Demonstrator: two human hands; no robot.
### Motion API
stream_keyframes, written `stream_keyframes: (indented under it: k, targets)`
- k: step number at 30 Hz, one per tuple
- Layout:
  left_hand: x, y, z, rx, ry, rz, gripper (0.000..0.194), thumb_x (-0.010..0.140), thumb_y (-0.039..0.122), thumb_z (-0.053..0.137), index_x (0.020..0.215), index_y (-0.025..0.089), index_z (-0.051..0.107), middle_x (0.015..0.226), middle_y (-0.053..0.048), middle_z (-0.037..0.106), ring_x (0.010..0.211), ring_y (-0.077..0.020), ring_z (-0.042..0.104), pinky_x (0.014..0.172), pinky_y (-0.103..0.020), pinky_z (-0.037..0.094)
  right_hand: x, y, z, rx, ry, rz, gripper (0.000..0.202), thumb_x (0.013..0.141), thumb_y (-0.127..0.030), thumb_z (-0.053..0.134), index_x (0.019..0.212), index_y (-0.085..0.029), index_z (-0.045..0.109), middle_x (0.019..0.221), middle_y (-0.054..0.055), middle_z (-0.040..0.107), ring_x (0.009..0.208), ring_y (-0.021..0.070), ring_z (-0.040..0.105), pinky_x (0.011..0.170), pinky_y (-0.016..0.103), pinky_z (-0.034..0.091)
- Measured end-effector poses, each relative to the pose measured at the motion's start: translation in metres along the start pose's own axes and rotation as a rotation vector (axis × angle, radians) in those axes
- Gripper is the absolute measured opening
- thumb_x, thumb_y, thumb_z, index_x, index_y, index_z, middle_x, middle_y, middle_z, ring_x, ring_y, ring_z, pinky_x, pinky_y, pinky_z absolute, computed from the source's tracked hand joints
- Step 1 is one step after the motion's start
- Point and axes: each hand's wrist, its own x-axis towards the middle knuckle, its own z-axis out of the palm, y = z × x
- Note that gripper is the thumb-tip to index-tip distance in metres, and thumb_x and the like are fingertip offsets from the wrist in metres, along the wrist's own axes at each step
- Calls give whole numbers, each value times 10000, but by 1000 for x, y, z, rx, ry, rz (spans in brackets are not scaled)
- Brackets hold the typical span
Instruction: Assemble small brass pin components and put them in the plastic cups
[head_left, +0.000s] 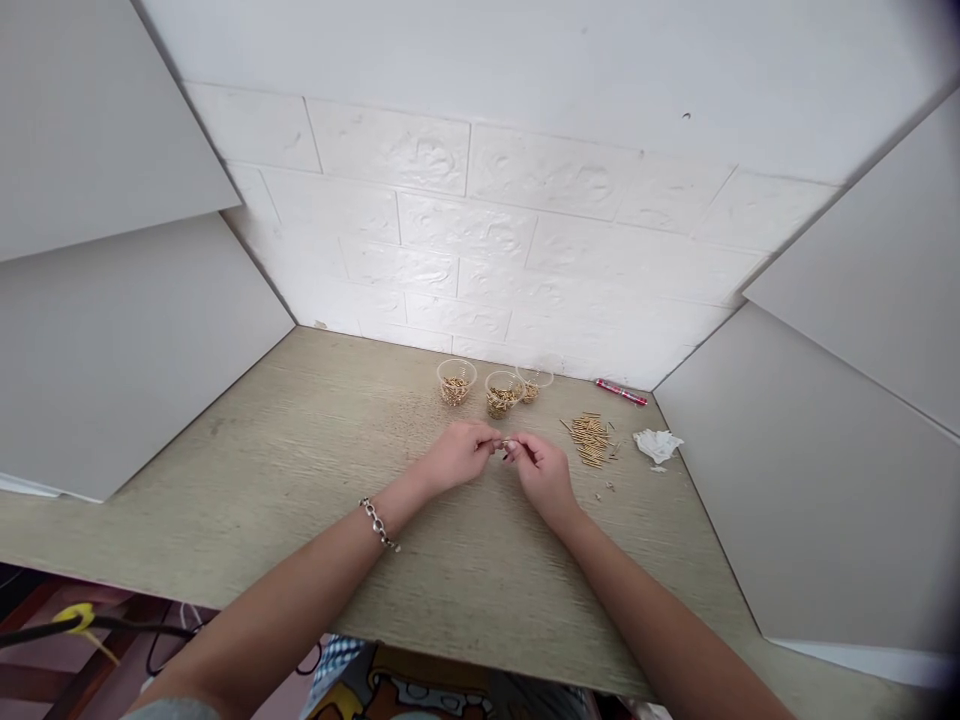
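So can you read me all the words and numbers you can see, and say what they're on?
I can't read any words or numbers here.
Red pen: any print on it is too small and blurred to read.
Cups, gold sticks and wall: no writing that I can see.

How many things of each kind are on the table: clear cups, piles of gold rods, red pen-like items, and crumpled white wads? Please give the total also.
Clear cups: 3
Pile of gold rods: 1
Red pen-like item: 1
Crumpled white wad: 1
Total: 6
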Motion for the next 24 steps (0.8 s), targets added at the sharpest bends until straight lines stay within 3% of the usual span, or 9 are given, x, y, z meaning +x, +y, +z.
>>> stream_keyframes:
  k: [7,12,24]
  targets:
    - [3,-8,-5,-349,-171,-181,213,765,244,391,706,144,570,645,18,531,640,-99,470,606,-197,362,0,-2,-3,-104,-24,-106,198,787,-237,396,773,-183,586,673,28,575,638,138,511,615,251,394]
    - [3,-10,-8,-532,-257,-222,192,743,257,419,703,133,559,623,21,505,616,-91,450,609,-201,360,-2,-4,-4,-113,-28,-171,205,790,-226,385,793,-182,585,702,37,572,653,135,513,623,250,398]
    - [2,1,-5,-121,-91,-109,247,795,227,360,685,153,568,641,19,528,622,-92,461,573,-192,336,-1,-5,-2,3,-12,30,200,773,-261,416,757,-181,599,632,11,586,596,129,524,584,233,394]
